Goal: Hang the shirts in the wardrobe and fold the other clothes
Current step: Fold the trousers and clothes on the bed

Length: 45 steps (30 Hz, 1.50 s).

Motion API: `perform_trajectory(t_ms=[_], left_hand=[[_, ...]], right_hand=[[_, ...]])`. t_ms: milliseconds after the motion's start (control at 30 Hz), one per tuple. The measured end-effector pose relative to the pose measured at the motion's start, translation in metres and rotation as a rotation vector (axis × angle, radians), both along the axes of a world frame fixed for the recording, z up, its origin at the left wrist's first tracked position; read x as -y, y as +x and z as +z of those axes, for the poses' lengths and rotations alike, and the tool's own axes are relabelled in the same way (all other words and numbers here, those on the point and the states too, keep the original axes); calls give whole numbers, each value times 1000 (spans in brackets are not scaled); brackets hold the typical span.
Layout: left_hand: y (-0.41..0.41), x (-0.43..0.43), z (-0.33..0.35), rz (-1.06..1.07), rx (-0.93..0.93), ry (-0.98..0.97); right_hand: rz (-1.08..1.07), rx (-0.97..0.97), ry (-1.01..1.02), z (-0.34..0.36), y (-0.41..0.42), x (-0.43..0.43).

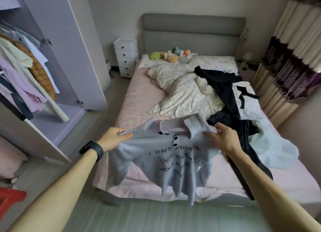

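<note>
A: Where does the knit top sit against the hands?

B: It hangs between them over the foot of the bed. The left hand is pinched shut on the left shoulder seam, thumb on top, a ring on one finger. The right hand is clamped on the right shoulder just beside the collar, fingers curled over the fabric

A: And the body of it?

B: It droops below both fists, front facing the camera, hem and one sleeve dangling past the mattress edge. It looks ribbed at the collar and finer across the chest, pale grey-blue, with three dark round buttons on a short placket and dark block lettering, too blurred to read surely

A: What else of the laundry?

B: A heap of dark clothes lies on the right half of the bed, limp and tangled, one long piece trailing toward the near corner under the right forearm. A pale, thin garment lies crumpled just beside it

A: And the wardrobe?

B: It stands at the left with its door open, hung shirts inside, soft lilac, cream and an orange check, well apart from the top. A smooth black band wraps the left wrist

A: The bedding?

B: A satiny pink sheet, and a rumpled floral duvet
</note>
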<state>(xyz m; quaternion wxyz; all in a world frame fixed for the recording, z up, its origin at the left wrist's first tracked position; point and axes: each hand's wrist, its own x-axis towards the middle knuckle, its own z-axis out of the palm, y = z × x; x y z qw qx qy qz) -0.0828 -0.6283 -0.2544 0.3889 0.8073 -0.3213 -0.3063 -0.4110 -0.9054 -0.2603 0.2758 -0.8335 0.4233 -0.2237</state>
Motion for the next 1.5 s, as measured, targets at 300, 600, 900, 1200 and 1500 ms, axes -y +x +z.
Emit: perform_trajectory(t_ms=[300,600,900,1200,1500], left_hand=[[-62,25,-11,41,-54,-38],[-83,46,-16,136,-426,-29],[-6,136,-87,139,26,95],[118,301,-213,106,139,252],[187,421,-357,155,205,288]], right_hand=[[156,-80,404,-14,-87,9],[-26,175,570,-33,-85,12],[-127,-317,119,-69,0,96],[-129,-553,8,-192,147,229],[-116,-608,-34,-331,226,337]])
